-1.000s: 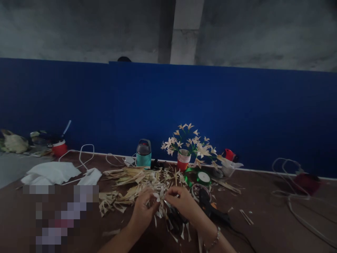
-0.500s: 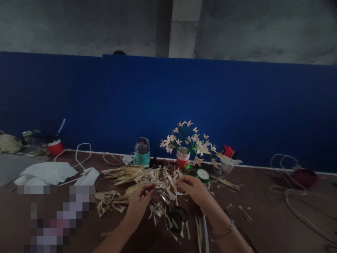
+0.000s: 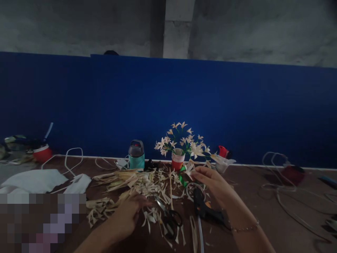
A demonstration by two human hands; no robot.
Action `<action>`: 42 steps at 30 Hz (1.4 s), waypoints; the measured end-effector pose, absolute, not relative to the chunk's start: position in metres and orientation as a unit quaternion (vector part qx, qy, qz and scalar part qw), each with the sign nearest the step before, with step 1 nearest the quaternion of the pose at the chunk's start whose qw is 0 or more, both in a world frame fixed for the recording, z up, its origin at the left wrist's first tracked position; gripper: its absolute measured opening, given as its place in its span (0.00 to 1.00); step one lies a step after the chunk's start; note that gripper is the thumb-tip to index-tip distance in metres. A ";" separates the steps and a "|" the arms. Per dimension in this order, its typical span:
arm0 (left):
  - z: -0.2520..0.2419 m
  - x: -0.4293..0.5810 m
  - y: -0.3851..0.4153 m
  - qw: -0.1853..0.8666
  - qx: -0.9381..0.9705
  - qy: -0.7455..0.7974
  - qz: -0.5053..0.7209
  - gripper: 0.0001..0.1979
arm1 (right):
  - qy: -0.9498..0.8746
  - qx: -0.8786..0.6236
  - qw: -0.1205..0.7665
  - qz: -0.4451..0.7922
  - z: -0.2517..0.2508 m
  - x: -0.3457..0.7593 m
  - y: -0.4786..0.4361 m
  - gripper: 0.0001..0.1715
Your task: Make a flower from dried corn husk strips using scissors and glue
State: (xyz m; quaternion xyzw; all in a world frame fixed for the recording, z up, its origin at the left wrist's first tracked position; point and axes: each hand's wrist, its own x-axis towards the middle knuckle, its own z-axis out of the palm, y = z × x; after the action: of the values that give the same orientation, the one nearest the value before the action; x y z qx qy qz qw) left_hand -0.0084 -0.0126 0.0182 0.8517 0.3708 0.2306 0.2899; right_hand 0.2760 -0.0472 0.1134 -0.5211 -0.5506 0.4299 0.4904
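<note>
My right hand (image 3: 213,181) is closed in a pinch on a pale husk flower (image 3: 189,170), just in front of the red and white cups (image 3: 178,162). My left hand (image 3: 129,214) hangs low over the husk scraps (image 3: 150,182), its fingers stretched toward the scissors (image 3: 168,216) and seemingly holding nothing. Those black-handled scissors lie on the brown table with their blades toward the scraps. Beneath my right hand is a black glue gun (image 3: 206,209). Part of a green roll (image 3: 182,176) shows beside the flower.
Pale flowers on green stems (image 3: 196,149) stand in the cups. A teal bottle (image 3: 136,160) is left of them. White cloth (image 3: 35,181) lies at the left, cables (image 3: 285,189) at the right. A blue partition (image 3: 210,102) rises behind the table.
My right hand has moved right with the husk flower, away from my left hand. My left hand has dropped lower and left. The glue gun shows now. The view has shifted slightly right.
</note>
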 end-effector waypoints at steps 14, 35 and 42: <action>-0.001 -0.011 -0.016 0.177 0.876 0.391 0.221 0.20 | -0.741 -0.582 0.247 0.227 0.064 0.248 -0.014 0.11; 0.007 -0.002 -0.010 0.419 0.678 0.440 0.415 0.03 | -0.749 -0.588 0.274 0.135 0.038 0.218 -0.013 0.12; 0.044 0.032 -0.014 0.718 0.290 0.366 0.516 0.13 | -0.660 -0.486 0.396 0.414 0.051 0.198 -0.028 0.10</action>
State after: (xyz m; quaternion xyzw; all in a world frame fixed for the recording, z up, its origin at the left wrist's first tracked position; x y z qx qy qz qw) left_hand 0.0321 -0.0141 0.0443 0.2898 0.3657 0.5160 0.7184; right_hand 0.1978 -0.0281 0.0514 -0.4864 -0.6598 0.4137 0.3961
